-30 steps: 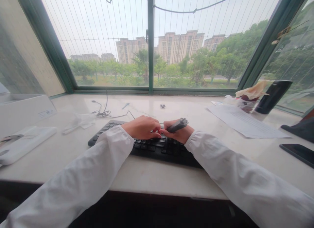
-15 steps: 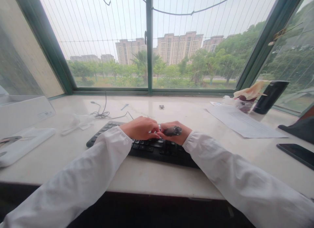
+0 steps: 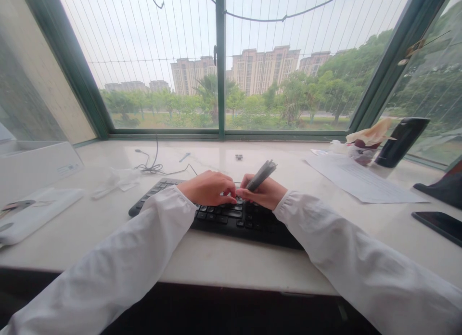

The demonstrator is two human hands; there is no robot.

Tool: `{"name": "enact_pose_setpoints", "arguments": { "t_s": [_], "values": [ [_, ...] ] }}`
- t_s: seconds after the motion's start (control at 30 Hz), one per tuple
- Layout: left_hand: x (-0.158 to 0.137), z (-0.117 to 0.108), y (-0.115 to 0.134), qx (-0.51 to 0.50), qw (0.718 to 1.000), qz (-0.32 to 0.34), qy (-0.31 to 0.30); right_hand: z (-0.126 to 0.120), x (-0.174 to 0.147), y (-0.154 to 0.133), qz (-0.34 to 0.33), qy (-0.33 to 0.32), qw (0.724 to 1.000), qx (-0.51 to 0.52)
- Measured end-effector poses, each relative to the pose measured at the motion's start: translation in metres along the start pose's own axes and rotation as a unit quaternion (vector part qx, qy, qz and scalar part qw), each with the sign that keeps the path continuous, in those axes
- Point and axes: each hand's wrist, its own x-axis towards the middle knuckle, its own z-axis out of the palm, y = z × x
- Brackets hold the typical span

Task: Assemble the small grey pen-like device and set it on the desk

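The left hand [image 3: 208, 188] is curled low over the keyboard [image 3: 225, 217], probably for steadiness; whether it grips anything cannot be told. The keyboard lies on the worktop [image 3: 202, 258] beneath both hands, presumably for firm support. The right hand [image 3: 267, 194] is closed around the tool [image 3: 261, 175], upper end tilted right, likely for control.

Gloss Met Matt

And what a sheen: the tabletop [image 3: 216, 260] looked smooth and polished, like stone, throwing back soft reflections! The keyboard [image 3: 231, 213] answered in plastic, while the grey tool [image 3: 263, 175] showed a duller, matt finish. The sleeves [image 3: 122, 258] were wrinkled cloth, the sheet [image 3: 361, 178] matt paper, and the phone [image 3: 438, 226] glassy-smooth!
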Motion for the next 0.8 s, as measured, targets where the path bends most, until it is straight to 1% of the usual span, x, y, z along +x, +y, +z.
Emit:
{"name": "enact_pose_setpoints", "arguments": {
  "t_s": [0.07, 0.13, 0.3, 0.5, 0.7, 0.8],
  "values": [
    [0.0001, 0.0004, -0.0006, -0.009, 1.000, 0.004, 0.002, 0.0004, -0.0002, -0.0008, 0.007, -0.009, 1.000, 0.016],
    [0.0003, 0.0001, -0.0005, -0.016, 1.000, 0.007, 0.001, 0.0008, -0.0003, -0.0014, 0.009, -0.013, 1.000, 0.010],
    [0.0010, -0.0022, 0.0019, -0.004, 1.000, 0.001, -0.007, 0.0000, 0.0008, -0.0028, 0.002, 0.009, 0.998, -0.060],
    [0.0006, -0.0024, 0.0024, 0.000, 1.000, -0.006, -0.002, -0.0004, 0.0029, -0.0048, -0.002, 0.026, 0.995, -0.098],
    [-0.0005, 0.0001, 0.0007, -0.011, 1.000, -0.004, 0.011, 0.0015, 0.0029, -0.0012, 0.027, 0.043, 0.992, -0.112],
    [-0.0006, 0.0008, 0.0002, -0.012, 1.000, -0.003, 0.012, 0.0007, 0.0023, -0.0026, 0.037, 0.036, 0.990, -0.128]
  ]
}}
